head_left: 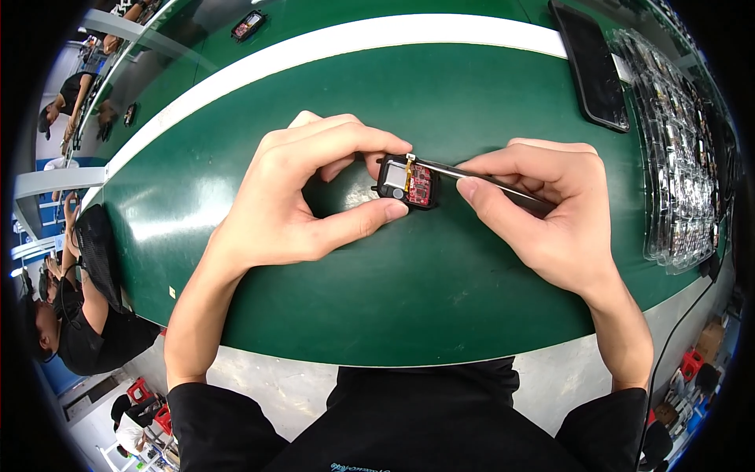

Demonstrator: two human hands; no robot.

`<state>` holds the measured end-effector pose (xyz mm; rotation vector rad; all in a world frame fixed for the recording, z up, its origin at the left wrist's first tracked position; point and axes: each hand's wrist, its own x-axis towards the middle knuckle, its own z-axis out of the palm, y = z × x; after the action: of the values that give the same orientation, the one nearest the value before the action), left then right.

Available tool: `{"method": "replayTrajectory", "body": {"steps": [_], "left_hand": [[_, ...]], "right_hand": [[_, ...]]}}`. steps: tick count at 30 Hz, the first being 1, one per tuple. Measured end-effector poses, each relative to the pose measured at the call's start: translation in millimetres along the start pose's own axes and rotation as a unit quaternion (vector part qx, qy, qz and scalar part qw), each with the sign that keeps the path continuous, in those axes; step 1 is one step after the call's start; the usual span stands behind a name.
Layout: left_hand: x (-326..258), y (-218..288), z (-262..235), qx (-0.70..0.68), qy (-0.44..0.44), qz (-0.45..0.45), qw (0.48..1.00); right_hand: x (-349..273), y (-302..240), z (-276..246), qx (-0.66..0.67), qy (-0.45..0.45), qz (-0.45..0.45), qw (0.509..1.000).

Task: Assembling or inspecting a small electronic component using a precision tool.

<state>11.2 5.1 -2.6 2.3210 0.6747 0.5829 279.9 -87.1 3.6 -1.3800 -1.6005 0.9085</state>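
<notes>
A small black device housing [429, 203] with its inside exposed sits between my hands, just above or on the green table. Inside it are a red circuit board [421, 187], a silver rectangular part [395, 175] and a yellow flex strip [409, 175]. My left hand [307, 189] grips the housing's left side, index finger at the top edge and thumb at the bottom. In my right hand [550, 204] are dark tweezers [503, 186], pinched between thumb and fingers. Their tips reach a small white connector [411, 157] at the housing's top edge; whether they grip it I cannot tell.
A black phone-like slab [591, 71] lies at the far right, beside a stack of clear plastic trays [678, 157] filled with small parts. A white strip [354, 46] crosses the table's far side, with another small device [249, 26] beyond it. Co-workers [86, 315] sit at the left.
</notes>
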Motion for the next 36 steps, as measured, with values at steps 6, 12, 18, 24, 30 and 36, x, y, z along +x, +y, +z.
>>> {"method": "replayTrajectory", "body": {"steps": [6,12,18,24,30,36], "left_hand": [[2,2,0,0.006,-0.009,-0.013,1.000],[1,-2,4,-0.012,0.011,-0.002,1.000],[1,0,1,0.002,-0.011,-0.012,1.000],[3,1,1,0.006,-0.010,-0.003,1.000],[1,0,1,0.003,-0.010,-0.004,1.000],[2,-2,-3,-0.006,-0.031,-0.002,1.000]], "right_hand": [[0,5,4,-0.043,0.003,-0.056,0.997],[1,8,5,-0.064,0.008,-0.085,0.994],[-1,18,6,-0.099,0.054,-0.159,0.981],[-1,19,6,-0.163,0.053,-0.221,0.960],[0,19,10,-0.165,0.052,-0.232,0.957],[0,21,9,-0.128,0.037,-0.218,0.967]]}}
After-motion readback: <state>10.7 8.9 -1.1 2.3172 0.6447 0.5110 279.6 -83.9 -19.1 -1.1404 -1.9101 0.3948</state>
